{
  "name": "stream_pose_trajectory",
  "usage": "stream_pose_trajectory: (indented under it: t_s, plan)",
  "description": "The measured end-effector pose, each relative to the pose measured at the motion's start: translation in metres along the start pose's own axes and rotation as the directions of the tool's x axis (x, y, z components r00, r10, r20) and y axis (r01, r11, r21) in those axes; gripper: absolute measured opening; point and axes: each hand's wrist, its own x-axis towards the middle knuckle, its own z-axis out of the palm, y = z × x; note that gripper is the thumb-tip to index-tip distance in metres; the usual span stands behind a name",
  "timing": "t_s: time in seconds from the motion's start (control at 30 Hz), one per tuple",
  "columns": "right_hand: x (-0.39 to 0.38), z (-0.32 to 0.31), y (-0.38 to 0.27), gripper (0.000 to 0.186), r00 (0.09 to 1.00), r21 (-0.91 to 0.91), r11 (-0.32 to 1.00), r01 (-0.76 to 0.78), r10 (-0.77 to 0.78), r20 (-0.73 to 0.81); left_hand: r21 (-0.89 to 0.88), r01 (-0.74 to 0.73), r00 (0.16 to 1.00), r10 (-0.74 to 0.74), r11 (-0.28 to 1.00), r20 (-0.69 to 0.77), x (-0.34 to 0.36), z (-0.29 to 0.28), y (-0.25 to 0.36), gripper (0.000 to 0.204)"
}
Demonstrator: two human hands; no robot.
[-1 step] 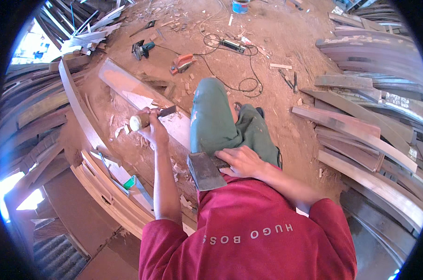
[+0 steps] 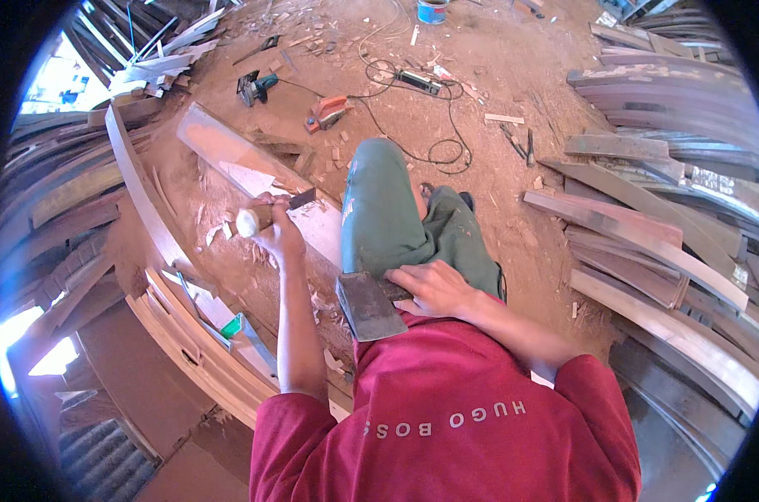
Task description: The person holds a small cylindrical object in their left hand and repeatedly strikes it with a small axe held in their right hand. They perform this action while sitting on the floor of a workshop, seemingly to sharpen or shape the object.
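The left hand (image 2: 277,233) is wrapped around a chisel (image 2: 272,213), its fingers (image 2: 266,201) fully curled on the pale wooden handle, whose rounded butt sticks out to the left of the fist. The dark blade points right and rests on the long curved plank (image 2: 229,159) that runs diagonally across the scene. Taking that plank as the landmark, the chisel sits about halfway along it, on its upper face, with pale shavings (image 2: 216,234) scattered just left of the blade end.

The right hand (image 2: 434,289) lies below and to the right of the plank, fingers closed over the handle of a hatchet (image 2: 367,305) whose broad grey head rests flat against the person's thigh in green trousers (image 2: 388,217). The bent knee is just right of the plank.

Left of the plank, more curved wooden frames (image 2: 195,351) are stacked edge to edge, with a small green object (image 2: 231,326) lying on 1 of them. Beyond the plank's far end, on the sawdust floor (image 2: 497,92), lie an orange power tool (image 2: 328,110), a blue-green one (image 2: 254,86) and a looped black cable (image 2: 446,151). Far right of the plank, bent boards (image 2: 647,243) are piled.
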Motion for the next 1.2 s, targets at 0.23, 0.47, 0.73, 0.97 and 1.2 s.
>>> stream_pose_trajectory:
  t_s: [0.23,0.47,0.73,0.97,1.2]
  plan:
    - [0.006,-0.005,-0.002,0.047,0.999,-0.006,1.000,-0.006,0.006,0.046,0.115,-0.073,0.997,0.074,0.991,-0.007,-0.026,0.008,0.000,0.028]
    - [0.006,-0.002,0.000,0.047,0.998,-0.020,1.000,0.020,-0.019,0.054,0.060,-0.049,0.997,0.053,0.997,-0.057,-0.037,0.014,0.000,0.026]
    - [0.006,-0.006,-0.005,0.050,0.997,-0.049,0.998,0.039,-0.036,0.066,0.138,-0.072,0.997,0.075,0.988,-0.022,-0.045,0.012,-0.001,0.026]
    - [0.019,-0.011,-0.019,0.053,0.992,-0.011,0.993,0.114,-0.113,0.058,0.248,-0.048,0.993,0.073,0.968,-0.094,-0.061,0.008,-0.003,0.023]
    - [0.043,-0.027,-0.054,0.053,0.972,-0.025,0.972,0.235,-0.235,0.023,0.460,-0.256,0.965,0.252,0.850,0.071,-0.079,-0.009,0.002,0.018]
